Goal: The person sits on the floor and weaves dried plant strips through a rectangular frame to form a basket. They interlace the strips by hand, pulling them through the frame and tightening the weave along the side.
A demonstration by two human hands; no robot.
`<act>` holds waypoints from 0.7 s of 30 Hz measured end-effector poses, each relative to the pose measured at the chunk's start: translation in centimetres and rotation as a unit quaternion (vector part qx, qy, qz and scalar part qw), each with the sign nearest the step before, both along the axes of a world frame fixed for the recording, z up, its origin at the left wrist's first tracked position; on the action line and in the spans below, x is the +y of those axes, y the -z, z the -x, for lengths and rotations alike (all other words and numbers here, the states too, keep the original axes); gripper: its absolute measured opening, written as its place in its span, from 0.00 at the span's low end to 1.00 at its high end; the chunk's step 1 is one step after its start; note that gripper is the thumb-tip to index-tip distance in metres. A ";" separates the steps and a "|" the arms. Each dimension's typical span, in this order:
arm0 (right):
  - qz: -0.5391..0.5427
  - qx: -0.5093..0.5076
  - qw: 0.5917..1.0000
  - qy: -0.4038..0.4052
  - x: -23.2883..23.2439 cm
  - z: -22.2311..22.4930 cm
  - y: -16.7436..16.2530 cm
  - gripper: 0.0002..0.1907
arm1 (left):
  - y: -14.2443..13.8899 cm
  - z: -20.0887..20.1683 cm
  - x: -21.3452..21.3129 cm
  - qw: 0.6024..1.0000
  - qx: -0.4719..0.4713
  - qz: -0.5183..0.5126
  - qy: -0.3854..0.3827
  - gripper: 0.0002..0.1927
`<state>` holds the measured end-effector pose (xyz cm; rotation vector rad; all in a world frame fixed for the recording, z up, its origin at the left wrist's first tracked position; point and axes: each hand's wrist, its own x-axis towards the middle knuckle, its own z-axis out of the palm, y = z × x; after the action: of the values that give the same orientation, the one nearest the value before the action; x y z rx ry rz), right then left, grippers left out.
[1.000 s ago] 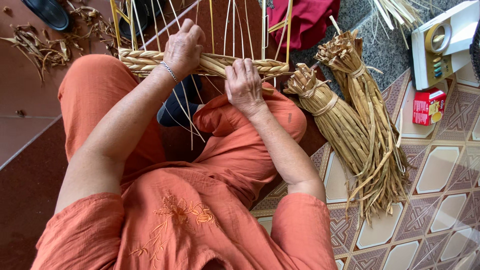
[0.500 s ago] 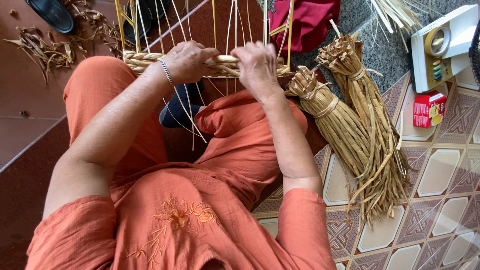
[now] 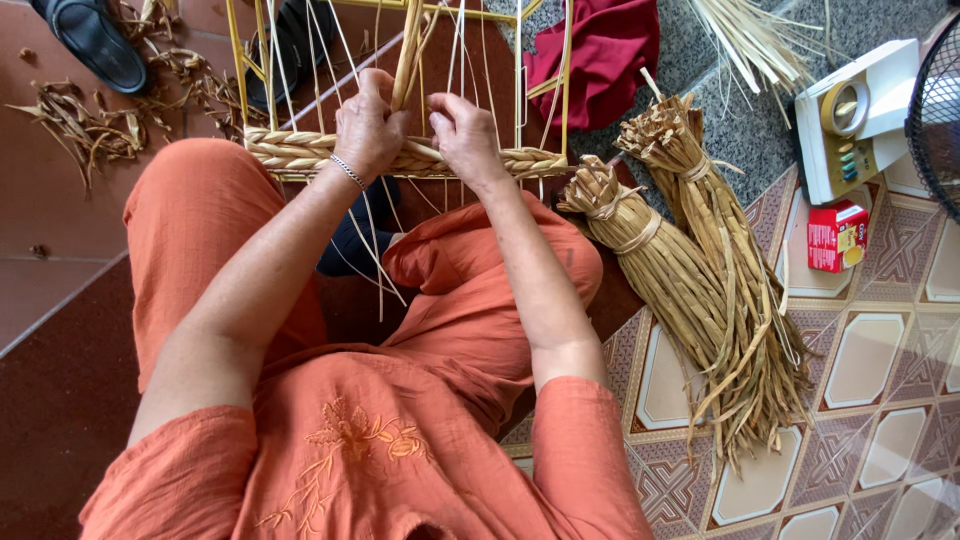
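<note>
A yellow wire frame [image 3: 520, 80] stands in front of my knees, with thin pale strands running up it. A woven band of dried straw [image 3: 300, 152] runs across its lower rail. My left hand [image 3: 368, 125] wears a bracelet and grips a thick straw strand [image 3: 408, 45] that rises between the wires. My right hand [image 3: 467, 135] sits just to its right, fingers pinched on the strand and weave. I sit in orange clothes with my legs folded under the frame.
Two tied bundles of dried straw [image 3: 690, 250] lie on the tiled floor at my right. A red cloth [image 3: 600, 50], a white device [image 3: 858, 115], a small red box [image 3: 836, 236] and a fan's edge [image 3: 938, 100] lie beyond. Sandals [image 3: 95, 40] and straw scraps [image 3: 90, 125] sit at left.
Both hands have risen from the woven band and come together at the middle of the frame. The left hand now grips an upright straw strand. The view has tilted slightly.
</note>
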<state>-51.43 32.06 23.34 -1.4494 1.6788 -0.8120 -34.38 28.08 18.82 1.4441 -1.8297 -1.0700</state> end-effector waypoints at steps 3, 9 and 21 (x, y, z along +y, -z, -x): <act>-0.115 -0.042 0.992 0.036 -1.5 -0.3 0.1 0.23 | 0.5 0.4 -0.2 0.999 -0.019 -0.022 -0.036 0.21; -0.286 -0.155 0.943 0.072 -3.5 -0.3 -2.0 0.32 | 0.7 2.3 -1.4 0.984 -0.130 -0.124 0.000 0.07; -0.202 -0.251 0.933 0.157 -2.8 0.3 -1.3 0.21 | 0.2 2.2 -4.6 0.928 -0.100 -0.328 0.148 0.17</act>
<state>-51.71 29.28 24.66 -0.6293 1.5667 -0.8541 -36.55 23.52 18.63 1.7170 -1.9742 -1.8818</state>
